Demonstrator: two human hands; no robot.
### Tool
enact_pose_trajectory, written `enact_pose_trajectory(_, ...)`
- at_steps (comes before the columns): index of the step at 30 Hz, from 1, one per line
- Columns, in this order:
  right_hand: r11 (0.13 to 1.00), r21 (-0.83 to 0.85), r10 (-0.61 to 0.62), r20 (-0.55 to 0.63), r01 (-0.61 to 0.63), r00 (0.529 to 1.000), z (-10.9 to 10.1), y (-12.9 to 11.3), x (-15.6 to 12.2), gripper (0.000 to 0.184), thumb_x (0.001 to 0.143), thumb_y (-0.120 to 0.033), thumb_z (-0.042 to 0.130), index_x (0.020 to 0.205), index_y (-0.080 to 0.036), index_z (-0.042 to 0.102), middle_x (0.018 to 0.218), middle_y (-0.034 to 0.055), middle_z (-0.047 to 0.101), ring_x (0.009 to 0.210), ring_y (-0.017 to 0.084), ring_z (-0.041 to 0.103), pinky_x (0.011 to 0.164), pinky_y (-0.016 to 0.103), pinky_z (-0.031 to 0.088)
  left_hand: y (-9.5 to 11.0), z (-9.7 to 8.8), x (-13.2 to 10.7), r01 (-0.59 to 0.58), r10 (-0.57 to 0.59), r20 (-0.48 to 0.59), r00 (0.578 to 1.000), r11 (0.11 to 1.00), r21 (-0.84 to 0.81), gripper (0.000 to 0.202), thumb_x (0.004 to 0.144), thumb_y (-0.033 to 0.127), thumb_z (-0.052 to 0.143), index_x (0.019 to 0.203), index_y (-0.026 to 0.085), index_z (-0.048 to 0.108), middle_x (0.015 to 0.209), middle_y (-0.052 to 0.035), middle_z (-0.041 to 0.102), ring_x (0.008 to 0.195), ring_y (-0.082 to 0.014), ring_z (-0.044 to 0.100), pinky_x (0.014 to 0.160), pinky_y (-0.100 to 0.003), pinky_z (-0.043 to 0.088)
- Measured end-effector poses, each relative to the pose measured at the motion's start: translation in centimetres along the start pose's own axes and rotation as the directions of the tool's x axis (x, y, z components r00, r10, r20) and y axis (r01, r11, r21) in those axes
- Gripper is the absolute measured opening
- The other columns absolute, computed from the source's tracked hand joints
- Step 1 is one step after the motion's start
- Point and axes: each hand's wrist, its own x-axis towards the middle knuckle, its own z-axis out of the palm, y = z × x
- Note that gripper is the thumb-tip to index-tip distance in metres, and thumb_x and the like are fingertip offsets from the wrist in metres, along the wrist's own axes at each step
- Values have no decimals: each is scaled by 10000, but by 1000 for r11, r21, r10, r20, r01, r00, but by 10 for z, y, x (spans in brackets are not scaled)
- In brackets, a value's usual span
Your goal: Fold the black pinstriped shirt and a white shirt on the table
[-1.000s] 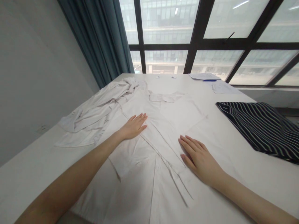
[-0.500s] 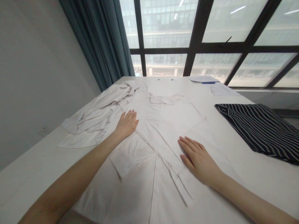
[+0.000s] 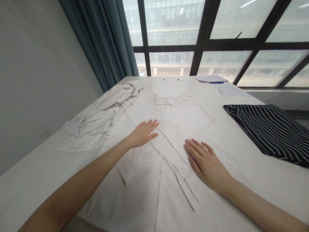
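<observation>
A white shirt (image 3: pixel 140 196) lies spread over the white table (image 3: pixel 31 174), its collar (image 3: pixel 167 101) toward the window. Its sleeves are laid across the body, and one cuff end points down to the right of the button line. My left hand (image 3: pixel 144 132) lies flat on the shirt's middle, fingers stretched toward the upper right. On the shirt's right side rests my right hand (image 3: pixel 205 161), palm down with its fingers extended. Neither hand grips any cloth.
Another crumpled white garment (image 3: pixel 96 112) lies along the table's left side. A folded black garment with white stripes (image 3: pixel 270 132) is at the right. Papers (image 3: pixel 210 78) and a blue pen (image 3: pixel 216 82) lie at the far edge, near the window. A blue curtain (image 3: pixel 101 38) hangs behind.
My left hand has slid to the right and slightly nearer across the shirt, uncovering the fold where it lay. My right hand stays in nearly the same place.
</observation>
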Motion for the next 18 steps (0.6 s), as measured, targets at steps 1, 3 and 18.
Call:
enact_pose_trajectory(1, 999, 7, -40, -12, 40, 999, -1, -1, 0, 422, 977, -214, 388, 1380, -149, 491, 1472, 103, 480, 1375, 257, 408, 1091, 511, 374, -4, 1, 0, 13, -13, -11, 1000, 1000, 1, 613, 1009, 538, 178, 1531, 224, 238, 1603, -42, 208, 1484, -201, 174, 1188, -422, 166)
enact_pose_trajectory(3, 990, 42, -130, -20, 131, 991, -3, -2, 0, 428, 964, -169, 399, 1382, -153, 489, 1463, 97, 493, 1371, 243, 415, 1091, 488, 383, -8, 1, 1, 34, -34, -31, 999, 999, 1, 600, 1011, 526, 172, 1526, 229, 255, 1599, -35, 223, 1482, -193, 181, 1189, -422, 168)
enact_pose_trajectory(18, 908, 328, -343, 224, 261, 913, -19, -3, 2, 553, 977, -441, 443, 1502, -299, 342, 1565, 49, 332, 1452, 245, 263, 1155, 499, 284, -3, -2, 2, 180, -178, -83, 980, 984, 9, 503, 1007, 444, 286, 1481, 294, 363, 1576, -29, 304, 1468, -242, 231, 1172, -494, 193)
